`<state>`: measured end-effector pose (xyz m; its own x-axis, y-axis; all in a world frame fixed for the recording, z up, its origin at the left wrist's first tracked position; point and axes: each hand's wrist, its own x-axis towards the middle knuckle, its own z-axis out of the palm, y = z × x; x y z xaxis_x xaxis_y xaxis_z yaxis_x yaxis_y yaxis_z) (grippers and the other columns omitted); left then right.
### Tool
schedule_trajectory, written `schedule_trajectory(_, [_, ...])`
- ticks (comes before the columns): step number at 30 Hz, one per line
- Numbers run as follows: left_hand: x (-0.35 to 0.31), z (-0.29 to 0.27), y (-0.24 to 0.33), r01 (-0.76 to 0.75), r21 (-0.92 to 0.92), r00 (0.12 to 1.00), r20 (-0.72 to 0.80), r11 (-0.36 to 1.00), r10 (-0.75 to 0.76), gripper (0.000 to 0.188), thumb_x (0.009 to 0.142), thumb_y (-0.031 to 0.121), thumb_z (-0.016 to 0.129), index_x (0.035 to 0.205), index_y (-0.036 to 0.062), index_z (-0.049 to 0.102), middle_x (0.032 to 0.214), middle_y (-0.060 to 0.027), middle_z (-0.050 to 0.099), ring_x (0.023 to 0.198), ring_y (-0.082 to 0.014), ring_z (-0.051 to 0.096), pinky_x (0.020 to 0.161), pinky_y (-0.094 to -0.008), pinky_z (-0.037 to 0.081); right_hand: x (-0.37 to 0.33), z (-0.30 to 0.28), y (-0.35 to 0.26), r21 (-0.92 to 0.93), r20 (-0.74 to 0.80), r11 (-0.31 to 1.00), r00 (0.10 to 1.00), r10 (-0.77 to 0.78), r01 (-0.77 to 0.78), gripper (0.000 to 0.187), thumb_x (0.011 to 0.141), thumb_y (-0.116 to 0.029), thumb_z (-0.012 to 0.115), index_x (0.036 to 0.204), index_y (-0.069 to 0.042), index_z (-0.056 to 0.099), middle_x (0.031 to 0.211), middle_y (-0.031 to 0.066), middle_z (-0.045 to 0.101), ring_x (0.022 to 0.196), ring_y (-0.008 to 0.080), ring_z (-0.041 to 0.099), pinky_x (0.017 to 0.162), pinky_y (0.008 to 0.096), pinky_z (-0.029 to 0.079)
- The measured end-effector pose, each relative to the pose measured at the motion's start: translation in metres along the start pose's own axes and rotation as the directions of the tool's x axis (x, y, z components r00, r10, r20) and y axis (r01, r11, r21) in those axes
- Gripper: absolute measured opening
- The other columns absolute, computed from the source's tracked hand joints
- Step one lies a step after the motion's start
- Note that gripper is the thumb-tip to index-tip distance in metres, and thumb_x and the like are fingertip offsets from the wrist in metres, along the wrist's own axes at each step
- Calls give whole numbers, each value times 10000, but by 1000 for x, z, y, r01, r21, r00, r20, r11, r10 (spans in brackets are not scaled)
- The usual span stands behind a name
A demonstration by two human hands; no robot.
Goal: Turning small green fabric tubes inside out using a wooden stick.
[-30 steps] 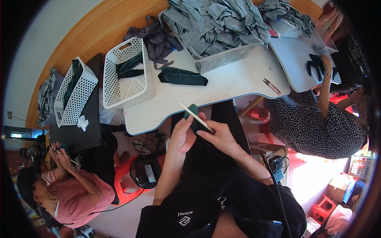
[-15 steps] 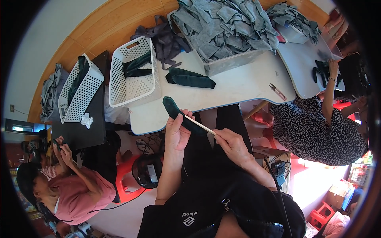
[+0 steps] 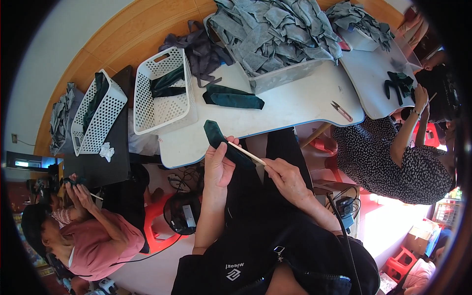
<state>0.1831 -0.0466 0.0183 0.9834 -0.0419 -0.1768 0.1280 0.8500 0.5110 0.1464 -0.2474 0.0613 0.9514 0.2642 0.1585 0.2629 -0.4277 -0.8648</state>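
Above my lap, my left hand [image 3: 220, 163] pinches a dark green velvet strip [image 3: 213, 133] with a pointed end. The strip's lower part [image 3: 241, 157] hangs behind my fingers, dark against my trousers. My right hand [image 3: 287, 181] grips a thin pale wooden stick [image 3: 250, 154], its far end lying against the velvet at my left fingertips. Whether the stick's tip is inside the fabric, I cannot tell. Beyond my hands, more dark green velvet pieces [image 3: 233, 97] lie on the white table [image 3: 216, 130].
A white perforated basket [image 3: 164, 115] holds dark green pieces; another basket [image 3: 101, 120] stands further left. A large bin [image 3: 290, 73] overflows with grey-green fabric pieces. Small scissors [image 3: 342, 112] lie near the table's right edge. One person [image 3: 101, 233] sits left, another [image 3: 388, 162] right, both handling green fabric.
My hands, the strip and the stick hold nearly the same pose. The person on the right has drawn their hand nearer, and the person on the left now shows a pale stick.
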Motion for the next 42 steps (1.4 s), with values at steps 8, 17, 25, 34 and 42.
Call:
schedule_trajectory(8, [-1, -1, -4, -19, 26, 1000, -10, 999, 19, 129, 899, 47, 595, 1021, 14, 620, 1010, -115, 670, 964, -224, 645, 891, -389, 529, -5, 3, 5, -54, 22, 998, 1000, -13, 14, 217, 902, -53, 571, 1108, -13, 628, 731, 138, 540, 635, 275, 547, 593, 345, 445])
schedule_trajectory(17, [-18, 20, -39, -17, 608, 1000, -1, 794, 22, 197, 860, 5, 632, 1048, -54, 644, 959, -133, 695, 880, -157, 655, 814, -286, 519, 3, 14, 18, 201, 96, 921, 942, 321, -334, 210, 941, -155, 545, 1060, -9, 637, 695, 58, 586, 595, 113, 539, 549, 277, 432])
schedule_trajectory(25, [6, 11, -2, 37, 268, 994, 86, 963, -62, 326, 964, 120, 506, 1242, -51, 515, 1151, -208, 615, 1065, -265, 614, 924, -388, 510, -3, 22, 23, 279, 217, 892, 928, 302, -355, 217, 954, -200, 536, 1020, -30, 654, 655, 0, 543, 574, 58, 475, 525, 236, 388])
schedule_trajectory(34, [3, 9, -14, 22, 46, 999, -28, 999, -21, 402, 969, 238, 522, 1264, -34, 488, 1211, -197, 583, 1115, -278, 585, 947, -430, 496, -4, 34, 27, 487, 353, 731, 873, 336, -478, 211, 979, -188, 501, 1036, -45, 646, 668, -59, 479, 526, -1, 356, 460, 165, 265])
schedule_trajectory(42, [2, 8, -27, -52, 47, 993, -102, 998, 56, 391, 975, 221, 512, 1282, -18, 477, 1241, -185, 562, 1146, -271, 562, 964, -434, 483, -13, 37, 27, 635, 318, 568, 848, 424, -523, 213, 977, -185, 518, 1034, -22, 643, 671, -53, 481, 521, 2, 349, 452, 164, 256])
